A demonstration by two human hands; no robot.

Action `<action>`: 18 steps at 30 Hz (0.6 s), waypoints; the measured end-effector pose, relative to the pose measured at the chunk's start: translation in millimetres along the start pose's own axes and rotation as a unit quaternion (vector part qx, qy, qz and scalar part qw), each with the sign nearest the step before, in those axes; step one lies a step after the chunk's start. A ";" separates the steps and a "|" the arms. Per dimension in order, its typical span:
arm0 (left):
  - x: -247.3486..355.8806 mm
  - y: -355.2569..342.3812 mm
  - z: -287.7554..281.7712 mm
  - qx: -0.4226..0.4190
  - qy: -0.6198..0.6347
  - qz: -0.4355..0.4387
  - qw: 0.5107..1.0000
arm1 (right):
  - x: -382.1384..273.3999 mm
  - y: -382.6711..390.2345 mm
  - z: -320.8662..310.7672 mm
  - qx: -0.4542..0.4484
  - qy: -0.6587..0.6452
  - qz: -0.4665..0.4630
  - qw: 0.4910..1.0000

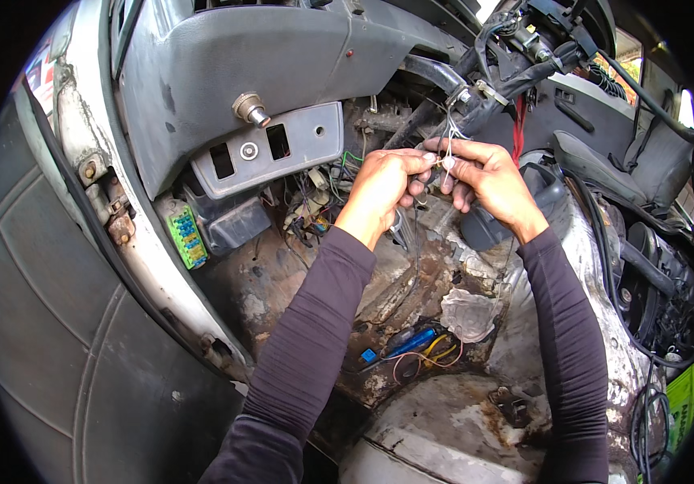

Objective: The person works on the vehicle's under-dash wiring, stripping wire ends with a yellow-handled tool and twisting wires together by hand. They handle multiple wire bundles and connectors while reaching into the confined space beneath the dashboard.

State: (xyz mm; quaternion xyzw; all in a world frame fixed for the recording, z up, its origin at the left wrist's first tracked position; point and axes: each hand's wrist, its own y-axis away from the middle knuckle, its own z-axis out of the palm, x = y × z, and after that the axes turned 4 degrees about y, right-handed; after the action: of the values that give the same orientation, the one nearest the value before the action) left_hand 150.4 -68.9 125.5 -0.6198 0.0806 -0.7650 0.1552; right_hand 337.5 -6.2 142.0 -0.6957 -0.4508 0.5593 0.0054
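Observation:
Below the steering column, my two hands meet over thin white wires [449,133] that hang down from the column. My left hand [387,181] pinches a short wire end between thumb and forefinger. Just to its right, my right hand [488,177] is closed on the white wires, its thumb and fingertips almost touching the left ones. The exact join between the wire ends is too small to make out. Behind my left hand a tangle of wires and connectors [311,202] hangs under the dashboard.
A blue-handled screwdriver [411,343] and yellow-handled pliers [441,348] lie on the rusty floor. At left are a green fuse box [184,234] and the door [48,323]. Red wires [519,129] hang right of my hands. A grey switch panel [274,153] faces me.

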 end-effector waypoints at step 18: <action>-4.1 -4.9 3.0 -0.005 0.031 0.018 0.999 | 9.9 -10.2 -14.6 -0.059 -0.020 -0.010 0.998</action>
State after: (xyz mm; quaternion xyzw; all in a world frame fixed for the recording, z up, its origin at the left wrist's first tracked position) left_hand 153.4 -62.7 123.9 -0.5946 0.1001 -0.7808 0.1637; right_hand 342.3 13.4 145.0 -0.6789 -0.4900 0.5454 -0.0395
